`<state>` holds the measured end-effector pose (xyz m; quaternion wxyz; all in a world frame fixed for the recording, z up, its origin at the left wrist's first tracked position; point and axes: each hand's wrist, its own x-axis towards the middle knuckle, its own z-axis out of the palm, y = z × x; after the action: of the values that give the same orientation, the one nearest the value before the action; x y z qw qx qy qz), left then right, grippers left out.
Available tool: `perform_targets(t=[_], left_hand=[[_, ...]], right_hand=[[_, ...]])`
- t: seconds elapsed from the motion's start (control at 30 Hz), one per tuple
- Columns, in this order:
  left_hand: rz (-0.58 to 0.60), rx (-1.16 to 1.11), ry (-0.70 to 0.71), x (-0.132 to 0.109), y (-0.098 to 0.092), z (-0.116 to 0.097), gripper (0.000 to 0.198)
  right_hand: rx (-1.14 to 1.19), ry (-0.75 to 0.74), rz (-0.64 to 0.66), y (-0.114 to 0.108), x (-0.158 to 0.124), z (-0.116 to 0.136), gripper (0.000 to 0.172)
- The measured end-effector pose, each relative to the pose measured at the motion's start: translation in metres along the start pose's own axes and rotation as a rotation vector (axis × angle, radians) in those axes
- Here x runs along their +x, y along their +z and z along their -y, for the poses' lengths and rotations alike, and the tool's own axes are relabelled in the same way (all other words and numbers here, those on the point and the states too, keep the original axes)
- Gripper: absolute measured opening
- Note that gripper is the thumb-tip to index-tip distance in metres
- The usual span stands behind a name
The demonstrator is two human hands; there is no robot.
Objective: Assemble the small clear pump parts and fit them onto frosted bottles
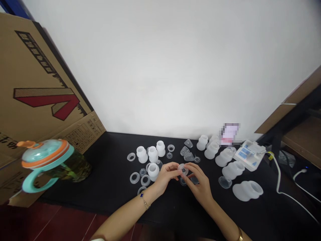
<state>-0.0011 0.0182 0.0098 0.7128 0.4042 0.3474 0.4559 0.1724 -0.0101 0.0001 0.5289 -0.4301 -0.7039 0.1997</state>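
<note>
My left hand [166,176] and my right hand [199,184] meet over the black mat [110,194], both pinching one small clear round plastic part [183,169] between their fingertips. Just under the hands lie two more small clear pieces [184,181]. To the left of my left hand stand several white cup-shaped pieces [153,170] and flat clear rings [134,177]. Behind the hands lie small clear cone-shaped parts [185,151].
A teal and orange lidded mug [47,164] stands at the left, in front of a large cardboard box [37,93]. Larger frosted white pieces [247,190] and a white device [249,154] lie at the right, with white cables [278,177] beside them. A white wall rises behind.
</note>
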Motion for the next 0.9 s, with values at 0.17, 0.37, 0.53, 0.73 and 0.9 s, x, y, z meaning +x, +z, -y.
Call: perform_targets(t=[0.17,0.37,0.53,0.73,0.9], left_hand=[[-0.004,0.018,0.021,0.0006,-0.0016,0.0024,0.022],[0.003,0.030,0.034,0.0000,-0.0016,0.0043,0.020],[-0.031,0.016,0.032,0.0003,-0.0013,0.0047,0.024],[-0.029,-0.002,0.011,0.0003,-0.0023,0.0059,0.026],[-0.026,-0.018,-0.011,0.0008,-0.0021,0.0049,0.030]], right_hand=[[0.000,-0.009,0.013,0.0001,-0.0017,-0.0015,0.030],[0.008,-0.011,0.044,0.0017,-0.0059,-0.0077,0.043],[-0.055,-0.048,0.067,0.0020,-0.0075,-0.0087,0.050],[-0.107,-0.073,0.085,0.0014,-0.0058,-0.0048,0.055],[-0.113,-0.089,0.087,0.0007,-0.0053,-0.0029,0.055]])
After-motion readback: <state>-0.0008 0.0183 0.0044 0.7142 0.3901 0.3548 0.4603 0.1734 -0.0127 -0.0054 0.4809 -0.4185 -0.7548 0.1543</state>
